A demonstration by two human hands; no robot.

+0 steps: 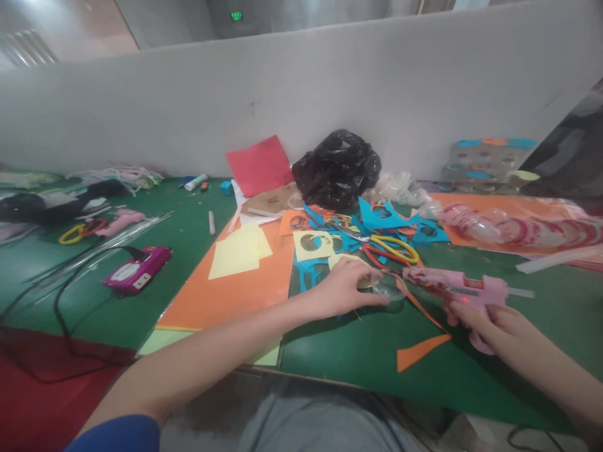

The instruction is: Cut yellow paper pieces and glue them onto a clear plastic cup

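Closest in, the right hand (490, 323) is wrapped around the handle of a pink glue gun (459, 290), fingers closed tight on it, with the nozzle pointing left at a small clear disc (389, 285) lying on the green table (358, 358). The left hand (346, 285) sits just left of the glue gun's tip, fingertips pinching the disc's edge and pressing it down, so that grip is narrow and on the disc. An orange scrap (419, 351) lies on the table just below the glue gun, nearer the person. Right behind the glue gun there's a pair of scissors (393, 250) with yellow and red handles on a messy pile of blue cutouts (386, 220), plus a yellow square (313, 245) with a round hole cut in it. Left of the glue gun is a big orange sheet (235, 295) with yellow paper (238, 251) on top. Way off to the left of the glue gun is a magenta gadget (136, 270) with a black cord. Farther back from the glue gun sits a black bag (336, 166) and a red sheet (259, 164) leaning on the grey wall (301, 107), and to the right behind it a row of clear plastic pieces (499, 229) on orange paper.
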